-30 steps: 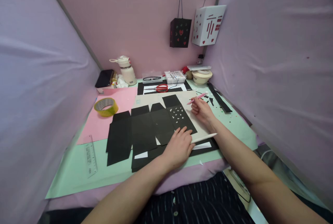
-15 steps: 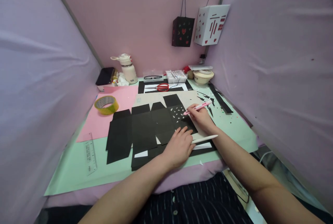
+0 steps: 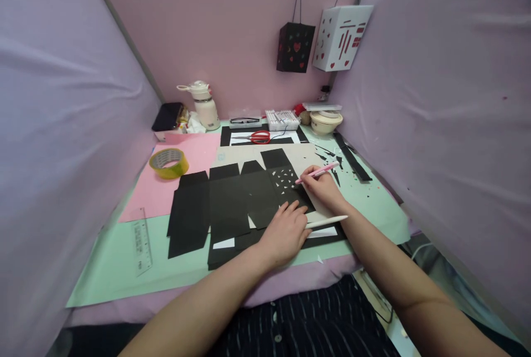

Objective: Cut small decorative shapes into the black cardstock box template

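"Which step is this?"
"Fine work on the black card [image 3: 228, 196], I'd judge. It lies mid-frame; right of centre, the right hand [image 3: 321, 186] pinches a pink pen-like tool [image 3: 326, 171], tip down by the small cut-outs [image 3: 285, 179]."
"The left hand [image 3: 285, 229]?"
"Lower centre, spread on the card, a white pen-like tool [image 3: 329, 221] clamped by its thumb."
"And the next move?"
"Seems to call for a steady tip and the card pressed flat."

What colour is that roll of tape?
The roll of tape is yellow on the outside, seen best in the head view.
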{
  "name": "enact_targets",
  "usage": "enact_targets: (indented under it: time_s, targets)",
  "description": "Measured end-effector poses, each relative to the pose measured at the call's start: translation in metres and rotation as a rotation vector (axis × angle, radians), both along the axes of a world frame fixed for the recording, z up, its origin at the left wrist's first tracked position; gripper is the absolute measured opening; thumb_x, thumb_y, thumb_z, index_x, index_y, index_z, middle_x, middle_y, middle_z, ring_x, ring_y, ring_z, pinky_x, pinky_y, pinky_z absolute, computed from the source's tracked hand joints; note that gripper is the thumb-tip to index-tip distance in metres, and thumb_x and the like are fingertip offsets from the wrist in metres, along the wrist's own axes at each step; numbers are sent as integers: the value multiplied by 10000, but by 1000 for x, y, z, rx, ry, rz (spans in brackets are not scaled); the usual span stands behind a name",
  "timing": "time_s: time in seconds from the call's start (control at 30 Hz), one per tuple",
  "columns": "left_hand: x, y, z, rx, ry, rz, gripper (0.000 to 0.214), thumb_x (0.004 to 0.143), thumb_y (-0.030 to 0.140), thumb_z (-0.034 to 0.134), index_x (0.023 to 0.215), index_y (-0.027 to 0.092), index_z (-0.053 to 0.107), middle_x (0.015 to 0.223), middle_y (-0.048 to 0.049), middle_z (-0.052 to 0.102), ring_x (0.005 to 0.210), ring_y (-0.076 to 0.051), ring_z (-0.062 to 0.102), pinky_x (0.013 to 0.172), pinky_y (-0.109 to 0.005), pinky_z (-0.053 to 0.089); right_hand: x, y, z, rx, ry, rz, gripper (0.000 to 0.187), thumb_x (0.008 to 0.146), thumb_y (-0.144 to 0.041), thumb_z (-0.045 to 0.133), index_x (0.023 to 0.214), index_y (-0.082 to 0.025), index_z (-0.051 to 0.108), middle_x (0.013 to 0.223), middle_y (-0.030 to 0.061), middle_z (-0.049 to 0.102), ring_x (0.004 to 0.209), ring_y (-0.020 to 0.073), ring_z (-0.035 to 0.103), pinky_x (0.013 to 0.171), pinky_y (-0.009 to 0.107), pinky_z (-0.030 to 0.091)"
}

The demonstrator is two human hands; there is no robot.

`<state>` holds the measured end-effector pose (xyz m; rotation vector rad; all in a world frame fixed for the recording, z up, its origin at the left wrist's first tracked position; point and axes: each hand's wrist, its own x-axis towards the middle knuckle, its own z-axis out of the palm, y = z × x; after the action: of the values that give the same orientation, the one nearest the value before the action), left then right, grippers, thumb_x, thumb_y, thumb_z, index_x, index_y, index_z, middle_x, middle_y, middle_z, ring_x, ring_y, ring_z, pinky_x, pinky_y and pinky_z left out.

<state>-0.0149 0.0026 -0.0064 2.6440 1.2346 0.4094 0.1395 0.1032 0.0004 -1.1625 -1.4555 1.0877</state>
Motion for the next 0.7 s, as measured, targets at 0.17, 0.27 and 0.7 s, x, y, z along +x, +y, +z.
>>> enact_targets:
  time_s: [0.17, 0.27, 0.7]
  targets:
    - [1, 1, -1, 7, 6, -4, 262, 959, 321, 402, 1017, 122, 561, 1344, -113, 513, 1323, -275, 371, 1129, -447, 238, -6, -15, -3, 123, -93, -60, 173, 781, -357, 606, 737, -200, 545, 614, -12, 594, 538, 134, 533, 533, 260, 402]
    - [1, 1, -3, 10, -4, -2, 270, 960, 327, 399, 1018, 119, 560, 1340, -119, 515, 1324, -275, 371, 1133, -443, 231, -8, -18, -8, 126, -165, -56, 180, 807, -383, 575, 797, -204, 582, 640, -7, 605, 523, 138, 525, 519, 267, 402]
    - [1, 1, -5, 47, -55, 3, 273, 956, 328, 406, 1027, 123, 571, 1278, -107, 563, 1296, -273, 409, 1122, -440, 254, -9, -18, -15, 266, -370, -73, 165, 807, -305, 549, 694, -211, 473, 641, -29, 513, 620, 146, 510, 603, 276, 392]
